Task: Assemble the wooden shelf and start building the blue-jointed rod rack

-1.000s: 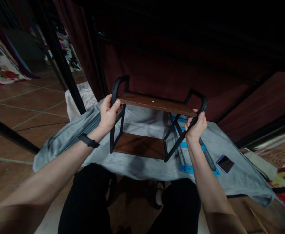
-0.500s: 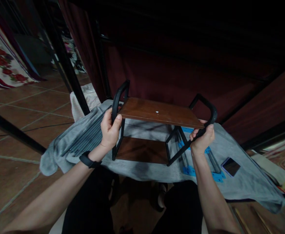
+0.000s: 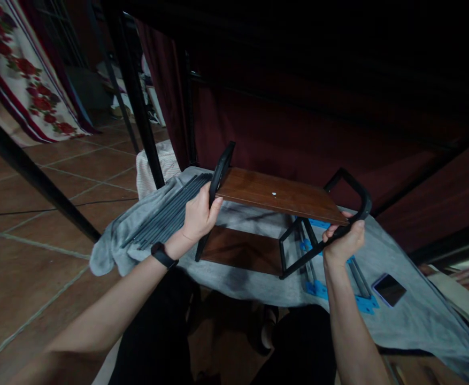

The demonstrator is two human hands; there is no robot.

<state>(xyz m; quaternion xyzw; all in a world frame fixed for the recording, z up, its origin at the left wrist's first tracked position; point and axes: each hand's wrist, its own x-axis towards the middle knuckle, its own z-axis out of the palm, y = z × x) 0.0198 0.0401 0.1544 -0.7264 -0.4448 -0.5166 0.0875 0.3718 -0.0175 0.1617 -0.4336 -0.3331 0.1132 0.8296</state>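
A small two-tier shelf (image 3: 282, 190) with brown wooden boards and black metal side frames is between my hands, over a cloth-covered table. My left hand (image 3: 202, 214) is closed round the left frame, its thumb by the end of the upper board. On the other side my right hand (image 3: 344, 240) grips the right frame beneath its curved top, at the board's right corner. The lower board (image 3: 242, 248) shows under the upper one. Whether the frame's feet touch the cloth I cannot tell. A small white spot marks the upper board.
Grey cloth (image 3: 234, 286) covers the table. Dark rods (image 3: 170, 214) lie in a row on the left. Blue-ended metal pieces (image 3: 318, 289) lie under my right hand, with a phone (image 3: 389, 290) beyond them. Black posts (image 3: 146, 117) and a dark red curtain (image 3: 258, 128) stand around the table.
The view has swung left, so everything appears further right. The shelf looks slightly more turned and tilted, its right side lower. Both hands keep their hold on it.
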